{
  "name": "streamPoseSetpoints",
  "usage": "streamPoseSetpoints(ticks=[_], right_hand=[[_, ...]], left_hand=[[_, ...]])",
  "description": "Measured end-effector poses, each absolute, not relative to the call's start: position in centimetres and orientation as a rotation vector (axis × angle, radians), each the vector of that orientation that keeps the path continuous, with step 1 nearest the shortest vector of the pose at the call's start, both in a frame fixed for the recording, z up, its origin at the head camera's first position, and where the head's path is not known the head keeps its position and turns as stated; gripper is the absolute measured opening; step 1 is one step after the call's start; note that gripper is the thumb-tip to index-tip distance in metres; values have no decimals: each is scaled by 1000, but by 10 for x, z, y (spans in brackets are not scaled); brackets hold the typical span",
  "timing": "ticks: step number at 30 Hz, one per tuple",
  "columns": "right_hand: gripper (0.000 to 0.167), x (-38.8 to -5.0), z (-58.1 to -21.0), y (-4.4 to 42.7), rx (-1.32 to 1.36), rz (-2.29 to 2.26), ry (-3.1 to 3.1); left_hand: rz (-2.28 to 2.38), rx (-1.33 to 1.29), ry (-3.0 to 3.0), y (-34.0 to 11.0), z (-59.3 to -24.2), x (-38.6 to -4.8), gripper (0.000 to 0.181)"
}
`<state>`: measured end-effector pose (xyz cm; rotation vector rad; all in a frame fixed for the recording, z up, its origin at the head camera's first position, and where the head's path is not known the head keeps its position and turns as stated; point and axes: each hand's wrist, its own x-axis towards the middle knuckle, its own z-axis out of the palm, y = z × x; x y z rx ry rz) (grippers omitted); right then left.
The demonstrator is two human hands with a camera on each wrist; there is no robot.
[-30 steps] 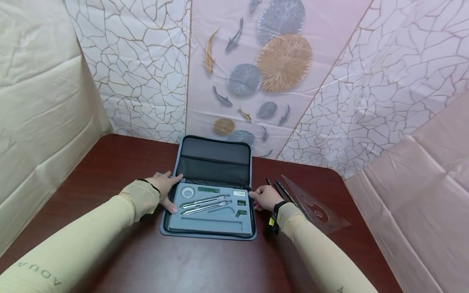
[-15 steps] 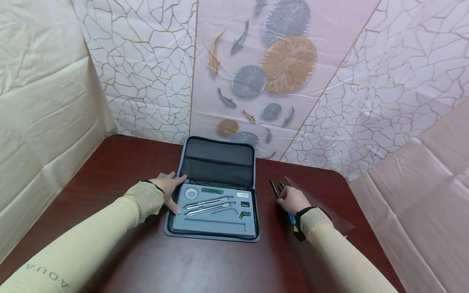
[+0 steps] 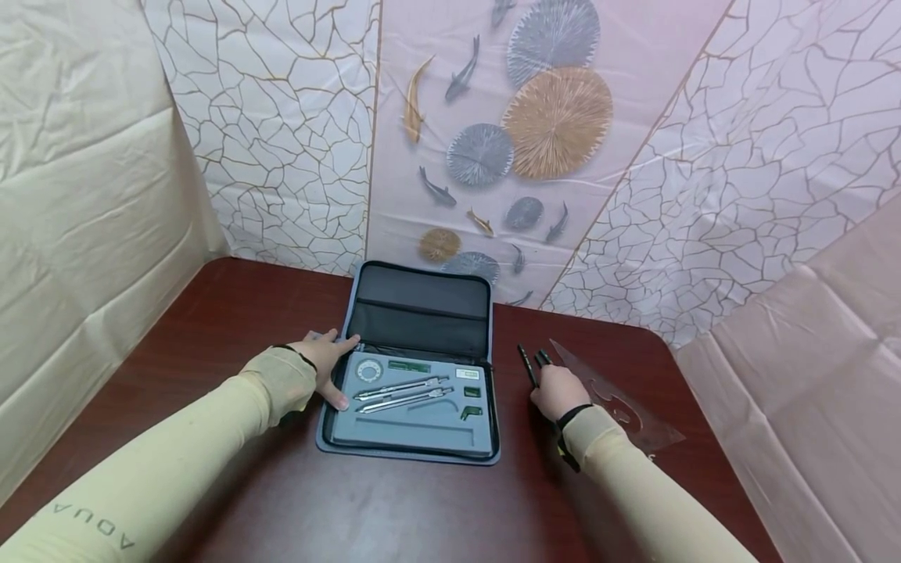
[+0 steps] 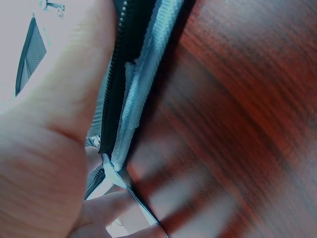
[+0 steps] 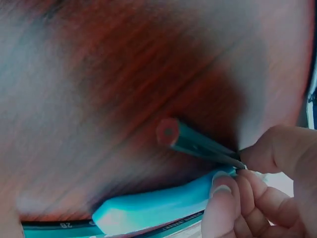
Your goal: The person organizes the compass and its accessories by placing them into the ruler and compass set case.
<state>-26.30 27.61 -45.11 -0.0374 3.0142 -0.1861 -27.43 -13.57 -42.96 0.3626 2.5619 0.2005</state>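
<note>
Pale-yellow sleeves (image 3: pixel 190 450), one perhaps lettered "AQUA", meet black wristbands (image 3: pixel 573 414).

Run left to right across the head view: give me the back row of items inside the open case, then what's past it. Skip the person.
In the open case: pale round disc → green strip → white rectangular piece. Past it: dark pencil → dark tips → clear triangular template.

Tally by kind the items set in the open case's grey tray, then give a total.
Long silver instruments: 2
Dark green pieces: 3
White block: 1
Round piece: 1
Total in the case: 7
</note>
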Motion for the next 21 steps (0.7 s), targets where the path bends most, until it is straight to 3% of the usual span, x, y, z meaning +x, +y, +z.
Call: streamPoseSetpoints(ticks=[5, 17, 21], right_hand=[[14, -263, -455, 274, -43, -139, 3055], [35, -265, -447, 279, -37, -171, 3027], [29, -263, -433, 272, -73, -203, 3040]], left_hand=[[215, 343, 2557, -136, -433, -276, 123], [234, 362, 2569, -137, -440, -281, 125], [226, 369, 2578, -141, -444, -283, 126]])
